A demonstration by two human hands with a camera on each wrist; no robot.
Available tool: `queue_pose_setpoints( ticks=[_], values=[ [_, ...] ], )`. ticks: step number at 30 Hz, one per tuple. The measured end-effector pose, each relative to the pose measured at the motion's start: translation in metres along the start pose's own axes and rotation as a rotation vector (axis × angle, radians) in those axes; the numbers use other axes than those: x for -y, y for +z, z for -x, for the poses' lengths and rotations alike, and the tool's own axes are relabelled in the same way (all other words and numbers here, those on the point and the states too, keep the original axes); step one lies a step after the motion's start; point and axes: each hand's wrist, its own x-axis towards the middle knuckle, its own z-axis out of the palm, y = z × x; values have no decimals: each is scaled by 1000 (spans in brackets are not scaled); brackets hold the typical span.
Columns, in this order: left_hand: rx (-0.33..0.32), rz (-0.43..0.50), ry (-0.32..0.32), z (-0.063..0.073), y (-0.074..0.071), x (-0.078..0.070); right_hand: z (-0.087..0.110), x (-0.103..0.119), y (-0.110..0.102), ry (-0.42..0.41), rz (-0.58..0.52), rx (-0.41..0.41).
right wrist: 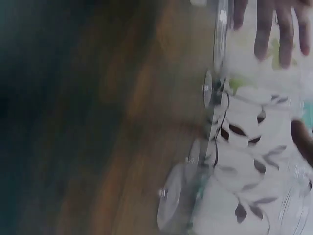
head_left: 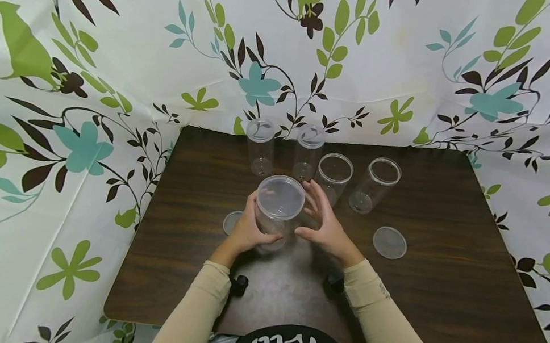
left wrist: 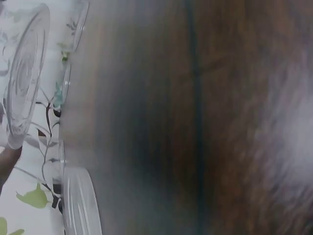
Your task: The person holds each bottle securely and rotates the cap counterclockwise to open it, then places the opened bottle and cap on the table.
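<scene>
A clear plastic jar (head_left: 271,221) with a translucent lid (head_left: 280,196) on top is held over the middle of the table. My left hand (head_left: 251,228) grips its left side, thumb across the front. On the right, my right hand (head_left: 324,229) has its fingers spread and loosely bent, with the fingertips right at the jar's edge. In the left wrist view the round base of the jar (left wrist: 25,73) shows at upper left. Behind it stand two open jars (head_left: 335,169), (head_left: 375,185).
Farther back are two lidded jars (head_left: 260,149), (head_left: 309,154), near the patterned cloth (head_left: 402,61). One loose lid (head_left: 390,243) lies to the right on the brown table (head_left: 455,296). Another lid (head_left: 231,221) is partly hidden by the left hand.
</scene>
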Motion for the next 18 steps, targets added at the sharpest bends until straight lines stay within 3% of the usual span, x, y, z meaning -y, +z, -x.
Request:
queue_pose_setpoints(
  ticks=[6,12,18],
  values=[
    [-60,-19,-4,-1,-5,2,10,4,23,-8,112,-54],
    [-24,-30,29,-2,-1,6,10,6,32,14,129,-51],
    [-4,-101,48,-1,4,2,2,6,29,-6,193,-111]
  ],
)
